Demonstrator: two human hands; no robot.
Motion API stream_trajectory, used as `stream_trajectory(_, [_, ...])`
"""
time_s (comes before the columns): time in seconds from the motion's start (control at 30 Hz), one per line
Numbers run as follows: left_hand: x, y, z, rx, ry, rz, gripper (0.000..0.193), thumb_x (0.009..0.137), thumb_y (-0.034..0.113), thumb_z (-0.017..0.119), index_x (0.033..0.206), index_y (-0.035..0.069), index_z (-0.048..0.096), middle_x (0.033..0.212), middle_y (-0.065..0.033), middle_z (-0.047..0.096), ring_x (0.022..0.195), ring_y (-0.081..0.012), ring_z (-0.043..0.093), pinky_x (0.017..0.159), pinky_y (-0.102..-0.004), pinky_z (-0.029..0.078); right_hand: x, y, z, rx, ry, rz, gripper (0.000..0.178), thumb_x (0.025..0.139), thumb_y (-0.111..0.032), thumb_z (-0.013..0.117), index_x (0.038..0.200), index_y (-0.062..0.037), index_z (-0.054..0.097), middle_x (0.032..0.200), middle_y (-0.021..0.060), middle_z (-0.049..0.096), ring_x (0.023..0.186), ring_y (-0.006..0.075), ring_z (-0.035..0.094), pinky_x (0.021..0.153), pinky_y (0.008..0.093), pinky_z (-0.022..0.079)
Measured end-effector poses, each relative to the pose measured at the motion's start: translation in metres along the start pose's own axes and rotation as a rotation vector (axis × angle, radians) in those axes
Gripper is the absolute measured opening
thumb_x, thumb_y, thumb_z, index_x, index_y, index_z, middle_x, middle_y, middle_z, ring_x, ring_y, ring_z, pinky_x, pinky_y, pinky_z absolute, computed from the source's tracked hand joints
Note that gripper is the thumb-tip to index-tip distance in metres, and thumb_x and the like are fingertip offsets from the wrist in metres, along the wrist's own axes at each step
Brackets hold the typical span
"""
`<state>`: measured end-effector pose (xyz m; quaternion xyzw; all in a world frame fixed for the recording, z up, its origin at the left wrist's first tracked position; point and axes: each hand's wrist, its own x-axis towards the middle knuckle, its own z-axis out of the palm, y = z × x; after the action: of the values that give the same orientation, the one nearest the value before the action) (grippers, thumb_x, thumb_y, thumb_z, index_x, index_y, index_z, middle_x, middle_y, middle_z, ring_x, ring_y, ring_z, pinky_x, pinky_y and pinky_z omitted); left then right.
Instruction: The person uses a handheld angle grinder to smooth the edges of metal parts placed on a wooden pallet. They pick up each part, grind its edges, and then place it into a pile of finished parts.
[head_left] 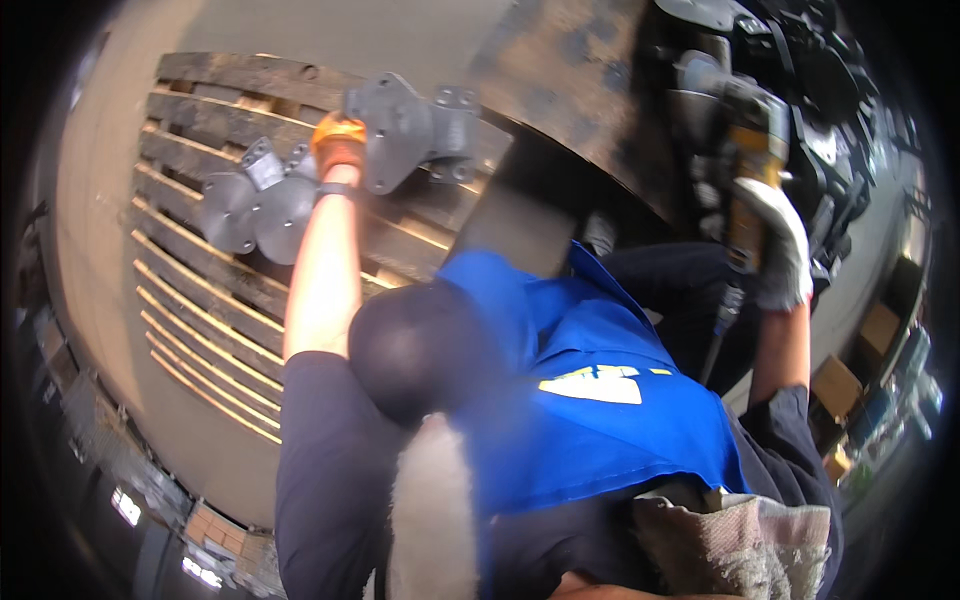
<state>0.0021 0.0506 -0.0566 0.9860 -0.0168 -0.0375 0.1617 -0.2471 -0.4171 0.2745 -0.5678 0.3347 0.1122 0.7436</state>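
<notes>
My left hand point(340, 143), in an orange glove, is closed on the edge of a grey metal bracket point(392, 132) with a flat plate and a drilled flange. This bracket is over the wooden pallet point(240, 72). Beside my left forearm, more grey brackets with rounded plates point(283, 215) lie on the slats. Over on the right, my right hand point(780, 235), in a white glove, is wrapped round the body of a yellow angle grinder point(757, 150). Its head points away from me, next to a heap of dark metal parts point(830, 85). A cable runs from its near end.
A worn, stained tabletop point(570, 75) extends at the far middle, with a dark side below it. Cardboard boxes point(838, 388) stand at the right rim. My blue apron point(600, 400) fills the lower middle. Grey floor point(100, 260) borders the pallet on the left.
</notes>
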Motion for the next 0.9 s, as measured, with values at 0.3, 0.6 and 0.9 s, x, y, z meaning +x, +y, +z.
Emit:
stream_trajectory(0.3, [0.026,0.065,-0.021,0.251,-0.299,0.2,0.041,0.091,0.038,0.057,0.109,0.004,0.071,0.108,-0.0216,0.07,0.107,-0.0383,0.064,0.093,-0.0405,0.051,0.0,-0.006,-0.017,0.338,-0.061,-0.122,0.034,0.094,-0.021,0.063,0.121,-0.0011,0.055,0.112,0.0139,0.066,0.088,0.0188,0.069,0.065,0.0267,0.058])
stream_trajectory(0.6, [0.057,0.103,-0.207,0.026,0.016,-0.402,0.051,0.079,0.046,0.063,0.11,0.006,0.071,0.115,-0.0198,0.069,0.109,-0.0375,0.065,0.093,-0.0426,0.052,0.008,-0.018,-0.016,0.431,-0.099,-0.11,0.032,0.091,-0.018,0.067,0.116,-0.0008,0.059,0.111,0.0139,0.066,0.087,0.0177,0.069,0.066,0.0287,0.059])
stream_trajectory(0.9, [0.074,-0.034,-0.248,0.192,0.093,-0.63,0.046,0.082,0.038,0.07,0.113,0.003,0.07,0.119,-0.0214,0.067,0.115,-0.0369,0.063,0.094,-0.0434,0.052,-0.03,-0.016,-0.033,0.424,0.075,-0.119,0.031,0.089,-0.017,0.068,0.113,0.0004,0.059,0.112,0.0159,0.067,0.087,0.0202,0.069,0.068,0.0283,0.059])
